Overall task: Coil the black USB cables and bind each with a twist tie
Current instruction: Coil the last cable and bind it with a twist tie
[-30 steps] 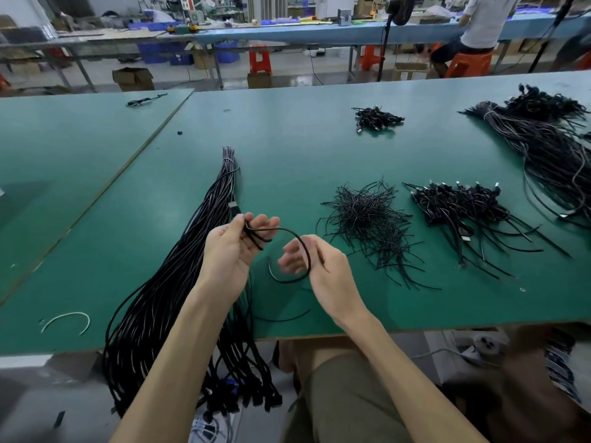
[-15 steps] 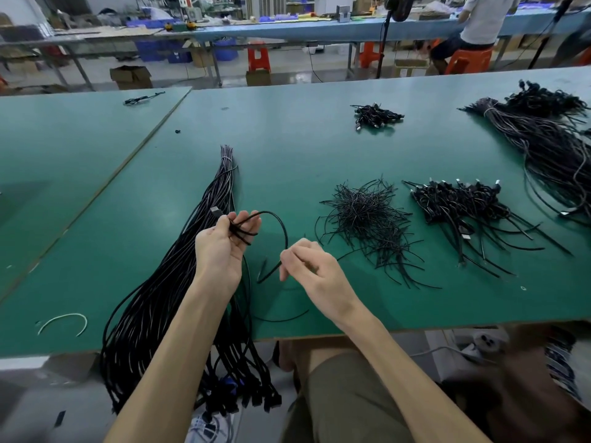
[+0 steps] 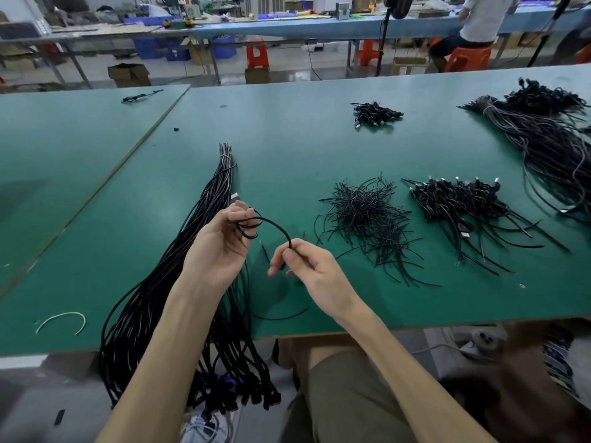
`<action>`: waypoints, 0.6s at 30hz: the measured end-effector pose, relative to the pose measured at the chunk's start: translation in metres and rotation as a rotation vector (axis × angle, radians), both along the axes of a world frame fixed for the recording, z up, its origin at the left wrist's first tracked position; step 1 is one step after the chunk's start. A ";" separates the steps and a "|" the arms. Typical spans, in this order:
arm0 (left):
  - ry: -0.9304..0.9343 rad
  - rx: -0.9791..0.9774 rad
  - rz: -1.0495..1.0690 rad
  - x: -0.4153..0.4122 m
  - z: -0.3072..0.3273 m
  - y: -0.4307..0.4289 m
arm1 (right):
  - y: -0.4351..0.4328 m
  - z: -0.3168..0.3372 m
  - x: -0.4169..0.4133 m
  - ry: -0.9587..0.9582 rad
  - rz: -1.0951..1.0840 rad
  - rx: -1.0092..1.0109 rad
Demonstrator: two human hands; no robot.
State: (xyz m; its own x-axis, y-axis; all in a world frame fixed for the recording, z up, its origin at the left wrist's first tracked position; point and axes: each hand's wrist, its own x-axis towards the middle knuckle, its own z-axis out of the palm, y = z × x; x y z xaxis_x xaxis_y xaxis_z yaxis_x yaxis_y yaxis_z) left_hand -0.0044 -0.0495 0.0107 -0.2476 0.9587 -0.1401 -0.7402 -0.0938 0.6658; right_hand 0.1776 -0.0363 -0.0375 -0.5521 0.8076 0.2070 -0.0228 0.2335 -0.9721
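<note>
coiling step: the left hand (image 3: 220,244) grips small loops of a thin black usb cable (image 3: 277,226); the right hand (image 3: 307,266), just beside, pinches its arcing tail. next, likely: wind it in, then fetch a thin black twist tie (image 3: 364,212) from its right.

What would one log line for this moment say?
step: coiling | left hand: holds cable loops | right hand: pinches same cable | ties: in pile

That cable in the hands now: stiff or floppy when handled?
Probably springy, not limp: the cable arches unsupported between the left hand and right hand. Likely light: fingertips alone hold it. Its untied loops would probably loosen if released.
</note>
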 end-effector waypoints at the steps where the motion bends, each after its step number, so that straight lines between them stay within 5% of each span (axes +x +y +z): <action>1: -0.094 0.021 -0.005 -0.002 0.001 0.000 | 0.001 0.000 0.001 0.000 -0.007 -0.009; 5: -0.268 0.088 0.038 -0.018 0.014 -0.003 | 0.006 -0.002 0.004 0.017 -0.090 -0.048; 9: -0.326 0.204 -0.245 -0.029 0.018 -0.017 | 0.007 -0.005 0.002 -0.024 -0.179 -0.077; 18: 1.476 -0.008 -0.330 -0.009 -0.005 -0.031 | 0.008 -0.001 0.005 0.114 -0.182 -0.257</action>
